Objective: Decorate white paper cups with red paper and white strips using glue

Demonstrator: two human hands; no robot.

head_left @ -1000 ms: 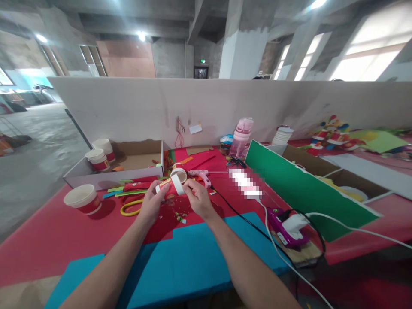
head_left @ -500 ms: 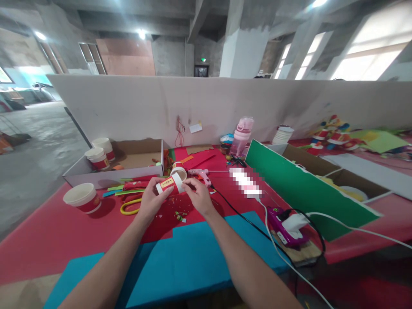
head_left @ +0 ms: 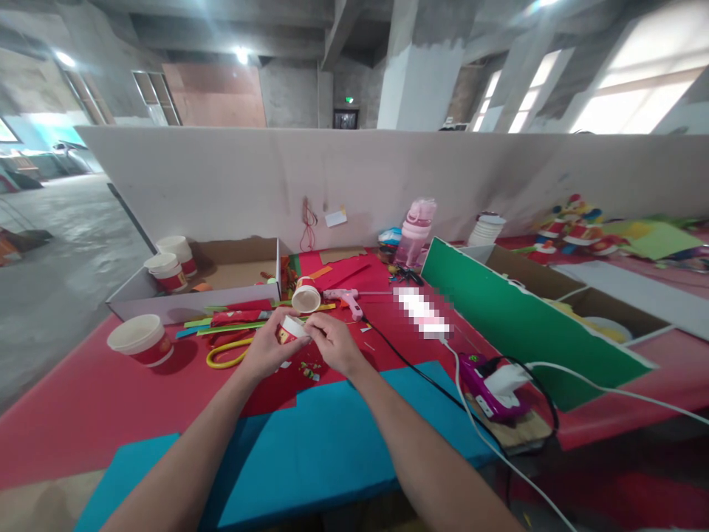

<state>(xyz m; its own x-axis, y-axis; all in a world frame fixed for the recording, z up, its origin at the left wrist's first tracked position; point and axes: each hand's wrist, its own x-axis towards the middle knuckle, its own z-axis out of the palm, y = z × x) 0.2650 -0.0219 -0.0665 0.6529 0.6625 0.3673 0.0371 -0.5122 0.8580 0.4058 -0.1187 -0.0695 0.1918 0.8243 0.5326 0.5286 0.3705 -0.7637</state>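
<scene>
A small white paper cup (head_left: 289, 329) with a red printed band is tilted on its side above the table, my left hand (head_left: 266, 349) wrapped round it. At the cup's right end, my right hand (head_left: 335, 343) has its fingers pinched together against the edge and covers part of it. Just behind the hands, another paper cup (head_left: 306, 298) lies with its mouth towards me. A pink glue gun (head_left: 348, 303) rests to the right of that cup. Yellow-handled scissors (head_left: 213, 359) lie left of my left hand, next to coloured strips (head_left: 238, 326).
Stacked paper cups (head_left: 141, 340) stand at the left, before a shallow cardboard box (head_left: 193, 304). To the right are a green-sided box (head_left: 515, 321), a purple power strip (head_left: 495, 391) and trailing cables. Blue sheets (head_left: 332, 451) cover the near edge; a pink bottle (head_left: 415, 230) stands behind.
The held cup has turned and dropped slightly, so less of its label shows. My right hand has moved left, closer to my left hand, uncovering the cup behind.
</scene>
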